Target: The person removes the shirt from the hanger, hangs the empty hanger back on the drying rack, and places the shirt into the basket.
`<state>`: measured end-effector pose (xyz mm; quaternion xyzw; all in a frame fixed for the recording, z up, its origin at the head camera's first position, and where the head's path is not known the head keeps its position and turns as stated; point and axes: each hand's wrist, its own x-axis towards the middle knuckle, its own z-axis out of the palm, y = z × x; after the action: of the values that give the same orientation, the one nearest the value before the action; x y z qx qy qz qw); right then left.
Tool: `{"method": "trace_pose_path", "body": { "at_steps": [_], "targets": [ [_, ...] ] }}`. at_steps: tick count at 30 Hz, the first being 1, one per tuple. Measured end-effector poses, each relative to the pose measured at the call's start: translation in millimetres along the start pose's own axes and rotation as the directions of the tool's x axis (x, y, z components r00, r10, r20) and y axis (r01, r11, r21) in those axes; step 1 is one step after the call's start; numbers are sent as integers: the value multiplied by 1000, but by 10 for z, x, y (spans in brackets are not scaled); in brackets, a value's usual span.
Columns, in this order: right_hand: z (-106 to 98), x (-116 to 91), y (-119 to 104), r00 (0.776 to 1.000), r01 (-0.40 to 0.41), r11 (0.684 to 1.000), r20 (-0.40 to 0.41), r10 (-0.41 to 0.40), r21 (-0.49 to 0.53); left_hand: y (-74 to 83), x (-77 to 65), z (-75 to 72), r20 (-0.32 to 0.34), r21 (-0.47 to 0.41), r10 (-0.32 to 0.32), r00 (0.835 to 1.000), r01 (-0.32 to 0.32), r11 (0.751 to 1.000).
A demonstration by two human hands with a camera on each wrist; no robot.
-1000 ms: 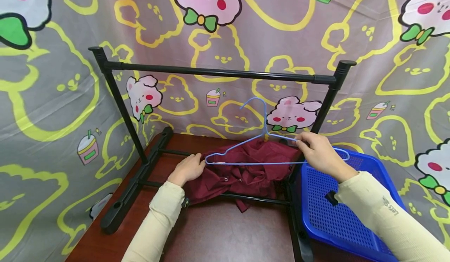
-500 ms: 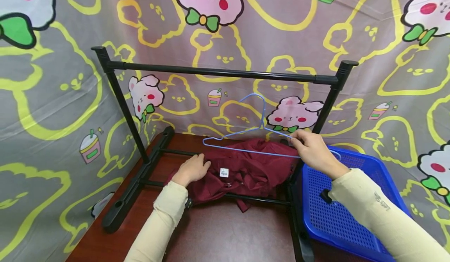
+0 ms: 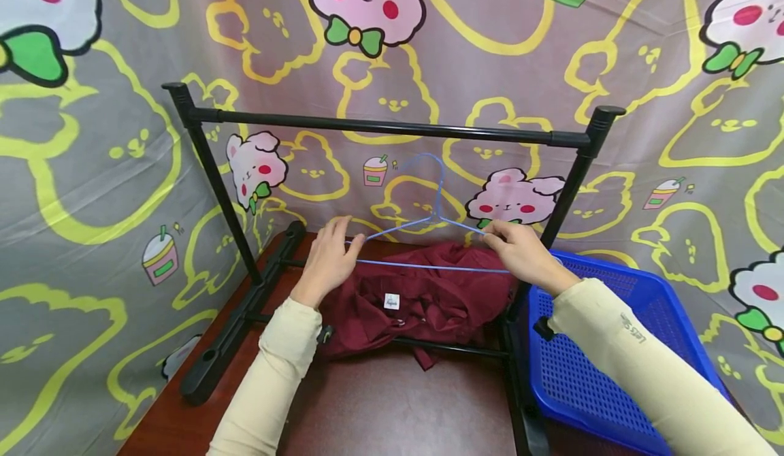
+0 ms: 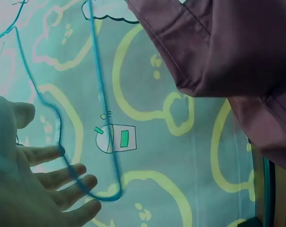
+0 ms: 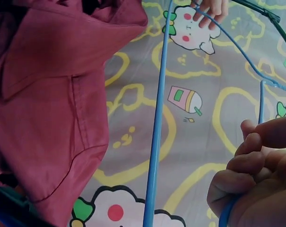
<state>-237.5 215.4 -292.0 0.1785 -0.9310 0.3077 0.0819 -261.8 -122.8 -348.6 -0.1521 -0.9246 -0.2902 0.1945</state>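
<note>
A thin blue wire hanger hangs in the air above a crumpled maroon garment that lies on the base of a black clothes rack. My right hand pinches the hanger's right shoulder; in the right wrist view its curled fingers wrap the blue wire. My left hand reaches the hanger's left end with straight fingers, and the wire's looped tip lies against them. The garment sits below both hands, with a small white label facing up.
A blue perforated plastic basket stands at the right, beside the rack's right post. The rack's feet rest on a dark red-brown table. A cartoon-printed cloth backdrop closes in the back and both sides.
My left hand has lifted off the maroon garment and come up to the hanger's left end. The right hand has carried the hanger leftward and a little higher.
</note>
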Motion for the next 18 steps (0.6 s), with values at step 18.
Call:
{"method": "trace_pose_path", "body": {
  "at_steps": [18],
  "targets": [
    [162, 208, -106, 999, 1, 995, 46, -6, 99, -193, -77, -185, -172, -27, 66, 983, -72, 997]
  ]
}}
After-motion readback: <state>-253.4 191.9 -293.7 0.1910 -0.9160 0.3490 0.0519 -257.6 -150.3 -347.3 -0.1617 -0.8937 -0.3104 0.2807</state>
